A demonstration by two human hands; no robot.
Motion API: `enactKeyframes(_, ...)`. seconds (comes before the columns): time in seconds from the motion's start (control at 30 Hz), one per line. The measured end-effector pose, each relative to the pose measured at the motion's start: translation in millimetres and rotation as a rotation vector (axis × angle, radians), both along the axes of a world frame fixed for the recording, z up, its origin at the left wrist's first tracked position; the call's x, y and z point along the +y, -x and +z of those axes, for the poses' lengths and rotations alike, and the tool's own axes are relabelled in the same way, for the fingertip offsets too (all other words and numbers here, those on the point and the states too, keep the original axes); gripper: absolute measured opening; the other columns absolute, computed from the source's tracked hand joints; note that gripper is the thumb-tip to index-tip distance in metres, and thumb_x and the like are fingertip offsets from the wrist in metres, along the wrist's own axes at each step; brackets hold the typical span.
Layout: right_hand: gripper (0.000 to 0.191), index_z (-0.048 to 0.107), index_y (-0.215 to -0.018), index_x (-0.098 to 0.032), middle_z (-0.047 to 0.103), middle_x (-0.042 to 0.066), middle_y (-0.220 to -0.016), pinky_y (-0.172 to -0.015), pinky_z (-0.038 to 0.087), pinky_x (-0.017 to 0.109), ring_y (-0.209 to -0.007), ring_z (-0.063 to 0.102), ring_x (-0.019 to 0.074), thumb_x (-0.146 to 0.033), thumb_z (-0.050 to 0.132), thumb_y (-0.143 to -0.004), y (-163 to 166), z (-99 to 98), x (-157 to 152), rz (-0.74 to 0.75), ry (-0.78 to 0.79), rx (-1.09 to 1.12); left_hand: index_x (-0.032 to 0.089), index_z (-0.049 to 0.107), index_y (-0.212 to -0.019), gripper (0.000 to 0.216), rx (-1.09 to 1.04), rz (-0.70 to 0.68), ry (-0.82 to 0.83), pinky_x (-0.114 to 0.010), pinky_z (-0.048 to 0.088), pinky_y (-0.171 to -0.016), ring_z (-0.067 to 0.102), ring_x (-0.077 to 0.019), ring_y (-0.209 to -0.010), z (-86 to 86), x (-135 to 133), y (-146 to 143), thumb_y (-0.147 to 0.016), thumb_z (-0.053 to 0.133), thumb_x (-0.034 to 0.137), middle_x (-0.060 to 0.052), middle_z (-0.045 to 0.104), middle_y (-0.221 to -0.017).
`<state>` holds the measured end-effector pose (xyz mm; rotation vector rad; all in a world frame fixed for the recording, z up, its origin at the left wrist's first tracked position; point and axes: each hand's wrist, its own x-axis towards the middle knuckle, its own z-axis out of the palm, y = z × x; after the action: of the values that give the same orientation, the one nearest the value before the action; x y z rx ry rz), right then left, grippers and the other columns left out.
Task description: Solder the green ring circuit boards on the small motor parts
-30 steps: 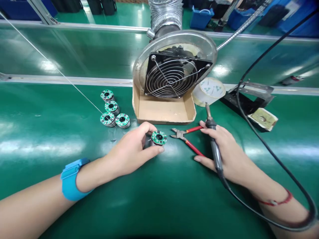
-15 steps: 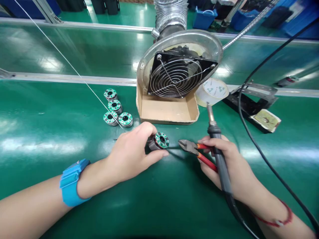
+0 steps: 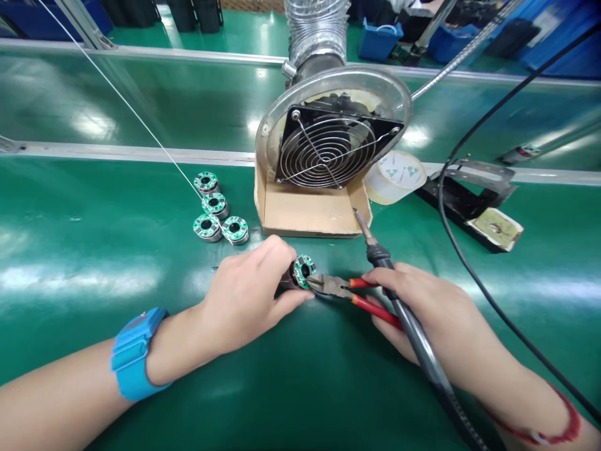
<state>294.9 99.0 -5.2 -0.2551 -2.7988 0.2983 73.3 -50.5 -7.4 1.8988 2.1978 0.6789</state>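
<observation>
My left hand (image 3: 256, 294) is closed around a motor stator (image 3: 304, 268) topped by a round green circuit board, which faces up and toward the right. In my right hand (image 3: 422, 307) are red-handled diagonal cutters (image 3: 331, 285) and a soldering iron (image 3: 399, 294) together. The jaws of the cutters meet the near right edge of the circuit board; whether they grip anything there is too small to tell. The iron's tip points up and left, over the right side of a cardboard tray (image 3: 310, 216). Several similar stators (image 3: 235, 230) stand in a cluster left of the tray.
A fume extractor fan (image 3: 326, 150) hangs over the tray. To its right are a tape roll (image 3: 397, 177) and a soldering stand with a sponge (image 3: 496, 227). A black cable (image 3: 444, 225) crosses the right side. A thin solder wire (image 3: 136, 113) slants down from the upper left.
My right hand has moved left, bringing the cutters from a gap away up to the circuit board. The soldering iron has swung left with it. My left hand stays nearly still.
</observation>
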Motion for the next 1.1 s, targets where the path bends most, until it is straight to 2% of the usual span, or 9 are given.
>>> enactKeyframes(0.1,0.023,0.055,-0.116,-0.019,0.069,0.008,-0.086,-0.060,0.053,0.034,-0.071,0.068,0.0236,-0.022,0.055,-0.093,1,-2.8,0,-0.052,-0.006,0.046,0.023,0.048,-0.094,0.028,-0.069,0.038,-0.038,-0.028,0.042,-0.057,0.062,-0.0178,-0.073,2.1,1,3,-0.082,0.073,0.026,0.001,0.063,-0.088)
enactKeyframes(0.2,0.030,0.055,-0.121,-0.020,0.069,0.009,-0.091,-0.062,0.054,0.035,-0.074,0.070,0.0253,-0.023,0.057,-0.091,3,-8.3,7,-0.184,0.002,0.092,0.023,0.048,-0.097,0.028,-0.167,0.088,-0.069,-0.026,0.038,-0.053,0.055,-0.0132,-0.064,5.1,2,8,-0.083,0.072,0.025,0.003,0.059,-0.084)
enactKeyframes(0.27,0.036,0.054,-0.124,-0.021,0.068,0.009,-0.096,-0.064,0.055,0.037,-0.078,0.069,0.0263,-0.023,0.059,-0.088,5,-10.8,11,-0.221,0.028,0.111,0.023,0.048,-0.098,0.026,-0.219,0.126,-0.069,-0.026,0.037,-0.052,0.052,-0.0124,-0.061,6.3,3,11,-0.084,0.070,0.026,0.005,0.055,-0.079)
enactKeyframes(0.37,0.042,0.051,-0.126,-0.024,0.066,0.011,-0.105,-0.074,0.057,0.043,-0.090,0.068,0.0292,-0.020,0.059,-0.085,7,-9.6,11,-0.165,0.069,0.118,0.024,0.048,-0.099,0.026,-0.247,0.146,-0.053,-0.026,0.038,-0.054,0.050,-0.0129,-0.060,5.9,4,13,-0.085,0.069,0.028,0.006,0.051,-0.075)
enactKeyframes(0.47,0.044,0.049,-0.126,-0.024,0.066,0.011,-0.106,-0.076,0.058,0.045,-0.093,0.067,0.0302,-0.016,0.057,-0.084,10,-4.4,6,-0.102,0.070,0.095,0.024,0.048,-0.102,0.026,-0.249,0.114,-0.048,-0.026,0.038,-0.054,0.050,-0.0127,-0.060,4.0,4,12,-0.085,0.068,0.025,0.006,0.051,-0.076)
enactKeyframes(0.67,0.033,0.050,-0.119,-0.020,0.064,0.010,-0.096,-0.069,0.056,0.041,-0.082,0.063,0.0267,-0.017,0.054,-0.087,12,1.6,1,-0.040,0.009,0.038,0.023,0.047,-0.102,0.029,-0.133,0.045,-0.100,-0.025,0.037,-0.052,0.059,-0.0141,-0.068,2.1,4,9,-0.083,0.068,0.016,0.002,0.061,-0.090)
enactKeyframes(0.8,0.028,0.051,-0.117,-0.018,0.062,0.009,-0.088,-0.062,0.054,0.037,-0.074,0.060,0.0245,-0.019,0.054,-0.089,12,1.5,0,-0.052,-0.017,0.046,0.023,0.047,-0.102,0.030,-0.060,0.023,-0.119,-0.028,0.046,-0.060,0.065,-0.0183,-0.078,2.3,4,10,-0.083,0.070,0.017,-0.001,0.064,-0.094)
enactKeyframes(0.93,0.030,0.053,-0.117,-0.016,0.062,0.010,-0.089,-0.064,0.055,0.038,-0.077,0.061,0.0254,-0.017,0.054,-0.087,13,3.2,-2,-0.064,-0.044,0.062,0.023,0.047,-0.103,0.030,-0.054,0.015,-0.117,-0.028,0.047,-0.059,0.066,-0.0187,-0.077,2.4,4,12,-0.083,0.070,0.019,-0.001,0.066,-0.094)
enactKeyframes(1.1,0.022,0.054,-0.113,-0.017,0.063,0.007,-0.084,-0.061,0.054,0.034,-0.071,0.062,0.0228,-0.019,0.052,-0.091,12,2.0,-4,-0.047,-0.058,0.066,0.023,0.048,-0.102,0.029,-0.004,0.004,-0.146,-0.031,0.050,-0.063,0.069,-0.0212,-0.082,-1.2,4,11,-0.084,0.070,0.021,-0.001,0.067,-0.093)
